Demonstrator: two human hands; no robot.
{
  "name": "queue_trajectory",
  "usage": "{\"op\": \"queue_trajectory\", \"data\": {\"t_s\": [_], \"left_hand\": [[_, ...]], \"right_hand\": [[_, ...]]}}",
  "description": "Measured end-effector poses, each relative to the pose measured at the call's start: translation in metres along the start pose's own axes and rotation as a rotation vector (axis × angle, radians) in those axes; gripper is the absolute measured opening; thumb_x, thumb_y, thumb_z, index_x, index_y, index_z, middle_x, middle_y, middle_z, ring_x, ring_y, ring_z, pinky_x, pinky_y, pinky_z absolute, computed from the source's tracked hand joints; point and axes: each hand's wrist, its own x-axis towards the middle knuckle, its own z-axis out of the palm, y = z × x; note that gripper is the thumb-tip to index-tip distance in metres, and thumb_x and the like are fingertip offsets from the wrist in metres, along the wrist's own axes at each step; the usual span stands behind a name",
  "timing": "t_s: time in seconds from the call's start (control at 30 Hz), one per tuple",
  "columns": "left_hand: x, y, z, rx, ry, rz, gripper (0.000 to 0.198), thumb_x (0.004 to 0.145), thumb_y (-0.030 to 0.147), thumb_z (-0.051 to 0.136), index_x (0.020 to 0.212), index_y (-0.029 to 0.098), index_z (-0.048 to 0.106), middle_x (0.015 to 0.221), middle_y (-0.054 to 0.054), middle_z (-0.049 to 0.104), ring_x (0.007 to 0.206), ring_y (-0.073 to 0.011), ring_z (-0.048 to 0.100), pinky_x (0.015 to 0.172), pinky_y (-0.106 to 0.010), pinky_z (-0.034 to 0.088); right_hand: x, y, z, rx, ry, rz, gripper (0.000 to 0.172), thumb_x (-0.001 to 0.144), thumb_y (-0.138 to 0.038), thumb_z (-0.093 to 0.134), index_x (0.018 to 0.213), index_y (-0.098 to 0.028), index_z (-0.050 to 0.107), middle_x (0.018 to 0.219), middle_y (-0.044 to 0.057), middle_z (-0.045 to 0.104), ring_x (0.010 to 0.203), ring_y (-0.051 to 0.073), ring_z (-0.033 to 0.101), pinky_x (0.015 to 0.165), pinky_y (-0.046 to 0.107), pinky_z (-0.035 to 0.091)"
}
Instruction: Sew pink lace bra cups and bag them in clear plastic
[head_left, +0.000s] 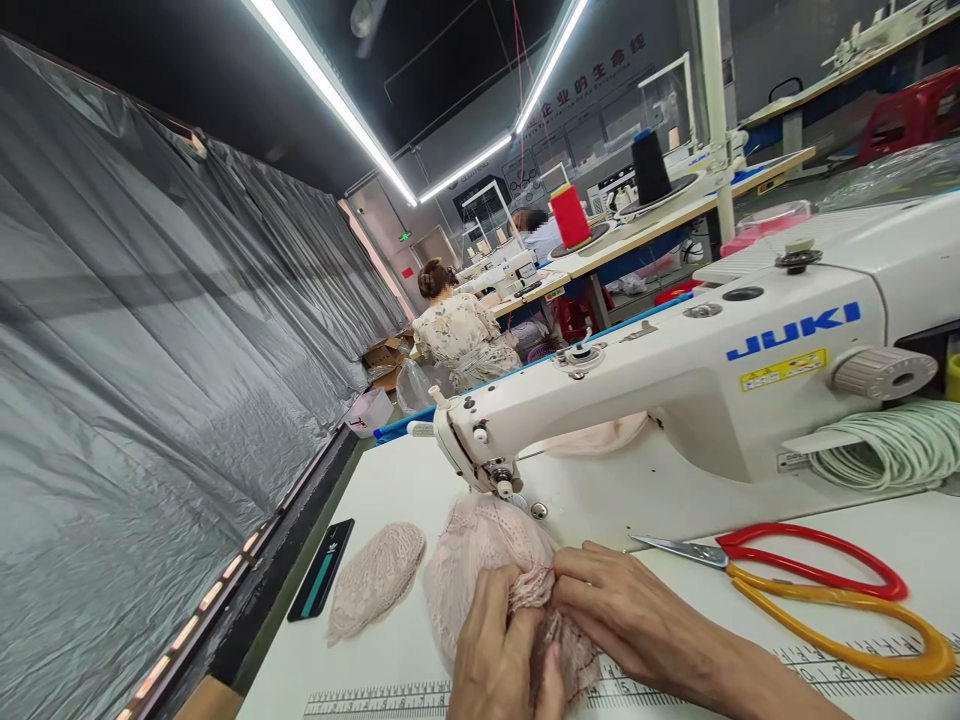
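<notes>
Fingers (491,595) pinching, pink lace (495,535) bunched between them

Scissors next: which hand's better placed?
Probably right: the right hand is nearer the red-and-orange-handled scissors, which lie on its side. The left hand is farther off, across it. Both hold pink lace fabric.

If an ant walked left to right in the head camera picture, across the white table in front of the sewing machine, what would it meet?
Green-striped dark phone-like thing, pale lace piece, bunched lace, red-and-orange scissors.
</notes>
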Motion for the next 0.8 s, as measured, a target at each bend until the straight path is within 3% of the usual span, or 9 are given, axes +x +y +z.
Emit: {"op": "queue_trajectory", "data": {"t_s": [0.17,0.43,0.6,0.8], "left_hand": [[-0.001,-0.002,0.002,0.051,-0.015,0.001,0.027,0.083,0.017,0.045,0.109,0.014,0.054,0.12,-0.017,0.046,0.11,-0.0289,0.048,0.085,-0.042,0.049],[0.008,-0.003,-0.001,-0.04,0.045,0.021,0.022,0.088,0.007,0.036,0.094,0.016,0.054,0.105,-0.013,0.051,0.095,-0.0207,0.053,0.078,-0.032,0.05],[0.011,-0.003,-0.008,-0.11,0.026,-0.026,0.019,0.089,0.008,0.034,0.089,0.017,0.051,0.1,-0.01,0.05,0.089,-0.0179,0.054,0.076,-0.029,0.048],[0.012,-0.002,-0.009,-0.112,0.012,-0.04,0.019,0.089,0.009,0.033,0.087,0.017,0.05,0.098,-0.01,0.051,0.086,-0.0176,0.054,0.074,-0.029,0.047]], "right_hand": [[0.002,-0.004,0.001,0.005,0.067,0.021,0.027,0.092,-0.012,0.033,0.072,-0.019,0.051,0.072,0.003,0.055,0.064,0.014,0.05,0.06,0.025,0.037],[0.004,-0.001,0.002,0.036,0.092,0.032,0.028,0.095,-0.018,0.031,0.077,-0.019,0.053,0.071,0.002,0.056,0.062,0.014,0.052,0.056,0.023,0.039],[-0.002,0.008,-0.006,0.063,0.095,0.018,0.024,0.095,-0.014,0.031,0.097,-0.021,0.054,0.092,0.004,0.06,0.078,0.011,0.058,0.068,0.02,0.043],[-0.015,0.012,-0.002,-0.065,0.104,-0.009,0.012,0.088,-0.016,0.049,0.092,-0.025,0.056,0.099,0.002,0.059,0.069,0.012,0.05,0.061,0.024,0.035]]}}
